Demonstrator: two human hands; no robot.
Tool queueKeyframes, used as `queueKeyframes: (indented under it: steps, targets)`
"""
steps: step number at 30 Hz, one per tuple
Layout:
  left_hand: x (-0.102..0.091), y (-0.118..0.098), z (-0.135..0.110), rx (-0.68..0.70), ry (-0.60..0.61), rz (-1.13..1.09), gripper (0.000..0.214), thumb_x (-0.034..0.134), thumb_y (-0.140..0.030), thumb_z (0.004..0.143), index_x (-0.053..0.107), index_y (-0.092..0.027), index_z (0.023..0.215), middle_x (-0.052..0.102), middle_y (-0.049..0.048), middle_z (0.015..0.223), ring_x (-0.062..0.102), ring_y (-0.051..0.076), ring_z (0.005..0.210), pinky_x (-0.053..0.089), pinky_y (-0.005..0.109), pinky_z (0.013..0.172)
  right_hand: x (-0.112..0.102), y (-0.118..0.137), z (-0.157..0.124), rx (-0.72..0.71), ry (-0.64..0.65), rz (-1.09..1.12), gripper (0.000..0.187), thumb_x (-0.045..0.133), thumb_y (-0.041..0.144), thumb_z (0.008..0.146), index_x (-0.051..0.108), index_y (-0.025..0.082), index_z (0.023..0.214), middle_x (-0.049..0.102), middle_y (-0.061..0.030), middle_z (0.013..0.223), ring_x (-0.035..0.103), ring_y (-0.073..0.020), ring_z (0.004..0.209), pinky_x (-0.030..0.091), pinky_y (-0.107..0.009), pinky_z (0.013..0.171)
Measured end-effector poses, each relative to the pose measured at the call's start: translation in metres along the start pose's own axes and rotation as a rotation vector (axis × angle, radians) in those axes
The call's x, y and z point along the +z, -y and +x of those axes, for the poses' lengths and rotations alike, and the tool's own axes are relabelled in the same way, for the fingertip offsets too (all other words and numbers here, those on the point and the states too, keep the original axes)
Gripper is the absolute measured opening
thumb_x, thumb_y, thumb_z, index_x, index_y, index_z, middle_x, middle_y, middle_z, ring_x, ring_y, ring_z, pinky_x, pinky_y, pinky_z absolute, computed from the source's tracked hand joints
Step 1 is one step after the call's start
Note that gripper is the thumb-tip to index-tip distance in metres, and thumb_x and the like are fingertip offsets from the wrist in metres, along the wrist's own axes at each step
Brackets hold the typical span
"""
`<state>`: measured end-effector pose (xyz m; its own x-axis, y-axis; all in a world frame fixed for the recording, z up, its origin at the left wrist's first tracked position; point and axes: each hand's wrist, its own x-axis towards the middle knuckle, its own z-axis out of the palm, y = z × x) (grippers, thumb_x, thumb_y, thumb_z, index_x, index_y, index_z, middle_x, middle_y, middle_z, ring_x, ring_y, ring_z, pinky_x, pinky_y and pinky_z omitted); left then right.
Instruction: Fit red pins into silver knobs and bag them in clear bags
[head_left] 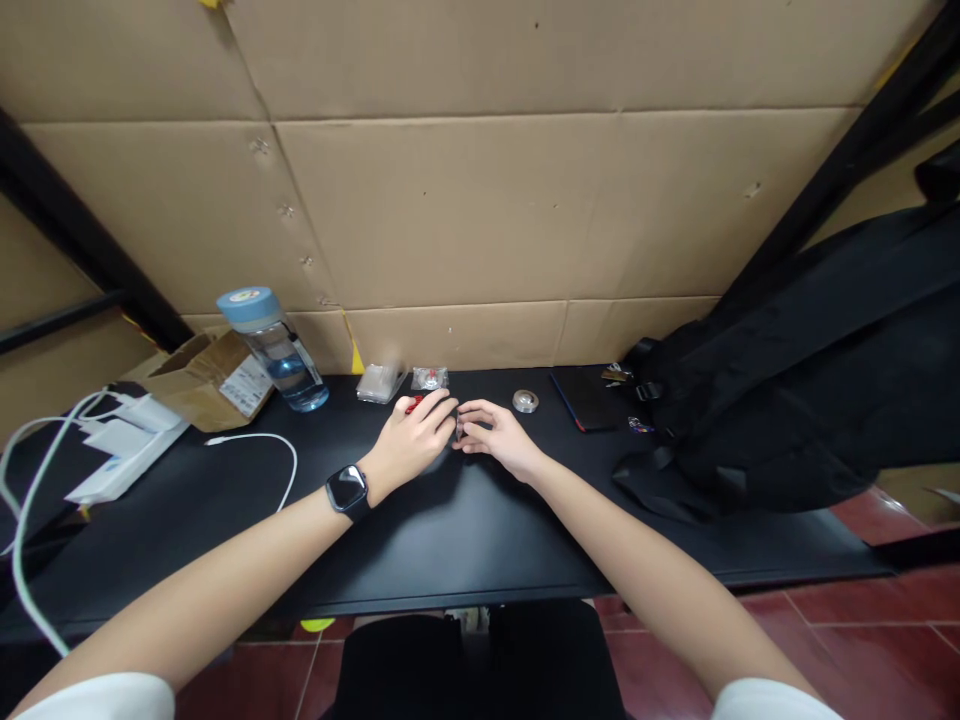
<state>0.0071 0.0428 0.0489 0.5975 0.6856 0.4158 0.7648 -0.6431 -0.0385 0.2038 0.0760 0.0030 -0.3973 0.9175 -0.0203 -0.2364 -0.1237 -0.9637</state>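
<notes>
Pinching one small piece [458, 428]: left hand [411, 440], right hand [499, 437]; two packets [380, 381] behind.

Left hand [411, 440] and right hand [499, 438], fingertips together at small part [459, 427], black desk [450, 540].

Open desk [465, 530] nearside of left hand [411, 440]; black bag [787, 400] crowds right
</notes>
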Motion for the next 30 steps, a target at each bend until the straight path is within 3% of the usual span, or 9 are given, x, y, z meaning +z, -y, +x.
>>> queueKeyframes:
  steps: [3,11,16,21,28,30]
  targets:
    - [0.005,0.001,0.000,0.023,-0.059,-0.008,0.033,0.045,-0.012,0.098,0.073,-0.027,0.107,0.062,0.0068,0.144,0.052,0.027,0.138,0.033,0.045,0.100,0.000,0.002,-0.001,0.007,-0.030,0.012,0.030,0.079,0.028,0.081,0.066,0.023,0.108,0.069,-0.0030,0.102,0.077,-0.0186,0.073,0.064,-0.030,0.069]
    - [0.015,0.005,0.006,0.185,-0.360,0.339,0.019,0.058,-0.012,0.094,0.073,-0.022,0.088,0.073,0.0046,0.123,0.063,0.022,0.123,0.032,0.041,0.087,-0.003,0.004,0.001,0.022,-0.035,0.023,0.034,0.080,0.033,0.082,0.068,0.020,0.111,0.069,-0.0102,0.118,0.078,-0.0193,0.076,0.065,-0.031,0.074]
    - [0.019,0.003,0.004,0.148,-0.367,0.348,0.020,0.057,-0.013,0.095,0.070,-0.022,0.084,0.073,0.0048,0.123,0.062,0.022,0.123,0.030,0.043,0.087,-0.006,0.001,0.001,-0.023,-0.038,-0.011,0.045,0.088,0.033,0.073,0.069,0.020,0.111,0.068,-0.0089,0.116,0.078,-0.0196,0.076,0.066,-0.033,0.075]
    - [0.024,0.001,0.003,0.088,-0.343,0.299,0.018,0.058,-0.016,0.097,0.069,-0.022,0.085,0.073,0.0046,0.124,0.060,0.023,0.124,0.030,0.045,0.087,-0.006,-0.003,0.002,-0.050,-0.044,-0.031,0.048,0.087,0.035,0.075,0.069,0.023,0.119,0.069,-0.0076,0.113,0.078,-0.0182,0.076,0.066,-0.030,0.071]
    - [0.029,-0.004,0.003,-0.172,-0.297,0.057,0.009,0.066,-0.026,0.093,0.074,-0.025,0.090,0.072,0.0054,0.119,0.057,0.028,0.122,0.032,0.047,0.086,-0.006,-0.005,0.003,-0.048,-0.017,-0.028,0.066,0.092,0.031,0.068,0.069,0.020,0.128,0.072,-0.0073,0.110,0.077,-0.0182,0.081,0.066,-0.031,0.076]
    - [0.027,-0.004,0.001,-0.186,-0.279,0.034,0.010,0.065,-0.028,0.094,0.074,-0.026,0.092,0.071,0.0054,0.118,0.058,0.027,0.120,0.033,0.046,0.085,-0.006,-0.005,0.003,-0.057,-0.010,-0.047,0.069,0.093,0.031,0.065,0.069,0.020,0.128,0.073,-0.0072,0.108,0.077,-0.0177,0.080,0.066,-0.032,0.075]
